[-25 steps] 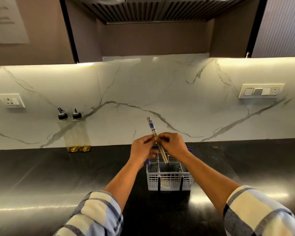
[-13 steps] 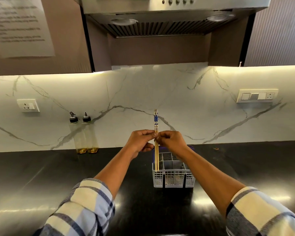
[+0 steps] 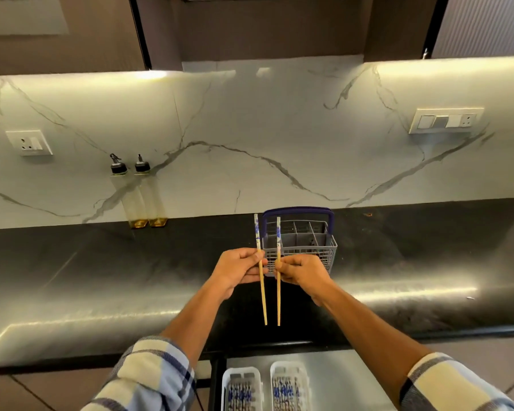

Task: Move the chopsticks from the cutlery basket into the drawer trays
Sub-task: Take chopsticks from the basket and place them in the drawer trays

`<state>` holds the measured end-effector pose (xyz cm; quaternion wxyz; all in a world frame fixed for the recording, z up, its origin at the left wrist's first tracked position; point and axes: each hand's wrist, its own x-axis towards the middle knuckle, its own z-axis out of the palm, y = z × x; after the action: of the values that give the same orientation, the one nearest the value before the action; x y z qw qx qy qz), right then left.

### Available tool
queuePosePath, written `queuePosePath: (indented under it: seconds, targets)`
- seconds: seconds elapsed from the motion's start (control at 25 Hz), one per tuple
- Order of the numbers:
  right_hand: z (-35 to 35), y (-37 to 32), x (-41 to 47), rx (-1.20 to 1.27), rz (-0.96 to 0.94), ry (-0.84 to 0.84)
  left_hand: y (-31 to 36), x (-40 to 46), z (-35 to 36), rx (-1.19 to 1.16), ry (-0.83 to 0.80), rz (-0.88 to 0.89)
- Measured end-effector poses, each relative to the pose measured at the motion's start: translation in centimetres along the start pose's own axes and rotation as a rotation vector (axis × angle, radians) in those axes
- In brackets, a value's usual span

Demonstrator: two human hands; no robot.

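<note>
I hold one chopstick in each hand, just in front of the cutlery basket. My left hand pinches the left chopstick between thumb and fingers, closed around it near where its blue-and-white patterned top gives way to plain wood. My right hand grips the right chopstick the same way, fingers curled shut on it. Both sticks stand nearly upright and almost parallel, close together but not touching, patterned ends up and plain tips pointing down toward me.

The basket is grey with a dark blue handle and sits on the dark surface, behind my hands; the right chopstick's top crosses in front of the basket's left edge, and the left chopstick's top rises just left of it. The basket's compartments that I can see look empty of chopsticks.

Nearer to me than the basket, below the surface's front edge, the drawer stands open. Two white trays lie in it side by side: the left tray and the right tray, each already holding patterned chopsticks.

Far left of the basket, against the marble wall, stand two oil bottles.
</note>
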<state>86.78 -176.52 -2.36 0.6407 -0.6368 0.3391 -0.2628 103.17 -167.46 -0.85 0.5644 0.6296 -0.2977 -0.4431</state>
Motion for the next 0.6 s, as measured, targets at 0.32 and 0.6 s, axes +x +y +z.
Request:
queuePosePath:
  seconds: [0.32, 0.6]
  targets:
    - [-2.1, 2.1, -0.8, -0.01, 0.057, 0.036, -2.5, -0.3, -2.2, 0.044, 0.014, -0.005]
    - [-2.3, 4.0, -1.9, -0.004, 0.159, 0.032, -5.6, -1.6, -2.5, 0.058, -0.019, -0.063]
